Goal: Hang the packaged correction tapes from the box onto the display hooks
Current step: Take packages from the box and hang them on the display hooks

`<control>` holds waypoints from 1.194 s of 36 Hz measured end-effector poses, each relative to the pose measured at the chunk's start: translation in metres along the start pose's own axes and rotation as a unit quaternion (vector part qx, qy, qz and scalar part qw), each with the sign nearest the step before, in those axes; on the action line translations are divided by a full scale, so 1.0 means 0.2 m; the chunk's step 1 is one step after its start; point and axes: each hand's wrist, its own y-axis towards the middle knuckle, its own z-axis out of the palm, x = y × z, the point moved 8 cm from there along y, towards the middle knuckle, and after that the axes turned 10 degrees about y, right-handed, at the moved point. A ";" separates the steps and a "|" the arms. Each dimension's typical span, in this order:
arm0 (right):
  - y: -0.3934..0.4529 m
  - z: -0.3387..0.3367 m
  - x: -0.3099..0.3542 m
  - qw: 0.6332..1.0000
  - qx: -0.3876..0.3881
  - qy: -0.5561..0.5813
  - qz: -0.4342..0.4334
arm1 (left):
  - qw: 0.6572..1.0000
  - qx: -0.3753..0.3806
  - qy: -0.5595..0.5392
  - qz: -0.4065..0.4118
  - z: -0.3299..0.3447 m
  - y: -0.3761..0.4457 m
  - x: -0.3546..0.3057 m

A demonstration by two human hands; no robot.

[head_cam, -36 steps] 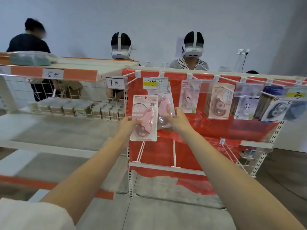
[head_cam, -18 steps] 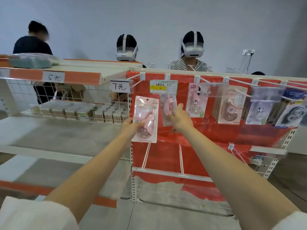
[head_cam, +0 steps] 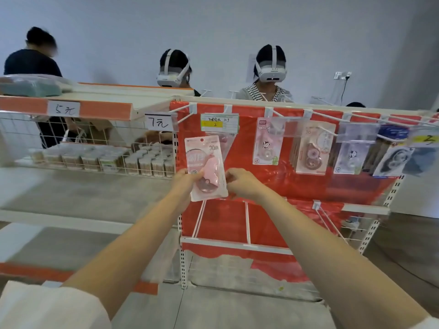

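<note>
A pink packaged correction tape (head_cam: 206,162) marked 30m stands upright in front of the red display panel (head_cam: 266,181). My left hand (head_cam: 186,184) grips its lower left corner. My right hand (head_cam: 241,184) has curled fingers pinching its lower right edge. Just above and behind it, another pink pack (head_cam: 225,140) hangs on a white display hook (head_cam: 228,110) that carries a yellow and white label (head_cam: 219,123). The held pack's top sits below that label. The box is out of view.
More packaged tapes (head_cam: 267,143) (head_cam: 313,150) (head_cam: 350,156) hang on hooks to the right. A wire basket (head_cam: 102,160) of small boxes sits on the left shelf, under price tags. Bare white hooks (head_cam: 247,222) jut out lower down. Three people stand behind the rack.
My right hand left the pack hanging on the hook and dropped to the right edge of the held pack. My left hand carried that pack rightward, under the labelled hook.
</note>
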 end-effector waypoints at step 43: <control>-0.15 -0.20 -0.07 0.964 -0.142 0.226 -0.020 | 0.771 0.074 0.594 0.218 0.26 -0.33 -0.05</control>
